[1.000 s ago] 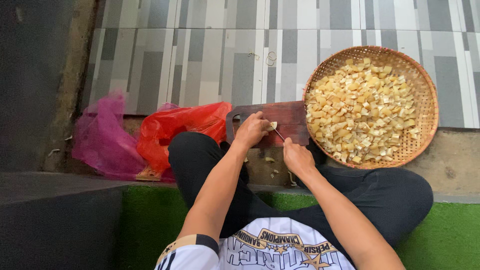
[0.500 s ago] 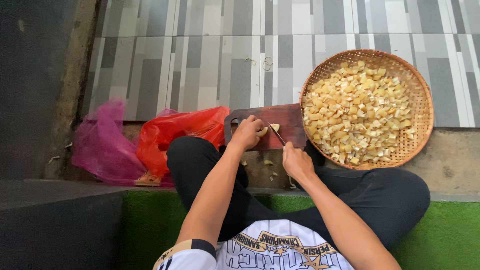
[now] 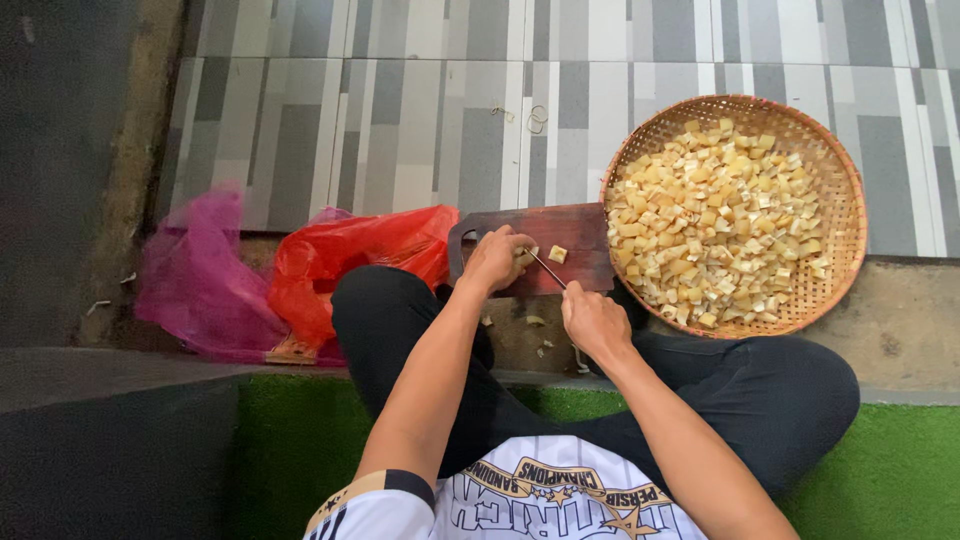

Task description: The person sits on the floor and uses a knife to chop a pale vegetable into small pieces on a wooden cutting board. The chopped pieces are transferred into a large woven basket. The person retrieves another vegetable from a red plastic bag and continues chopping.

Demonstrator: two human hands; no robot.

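the left hand (image 3: 495, 262) has slid along, fingers clamped on a yellow piece (image 3: 524, 258) on the board (image 3: 575, 232). right hand (image 3: 592, 322) fingers grip the knife (image 3: 548, 269), mid-cut. one cube (image 3: 557, 254) lies cut.

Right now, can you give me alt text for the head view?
A seated person's left hand steadies pale food on a dark wooden cutting board while the right hand works a knife. A woven basket of pale cubes sits right, red and pink bags left.
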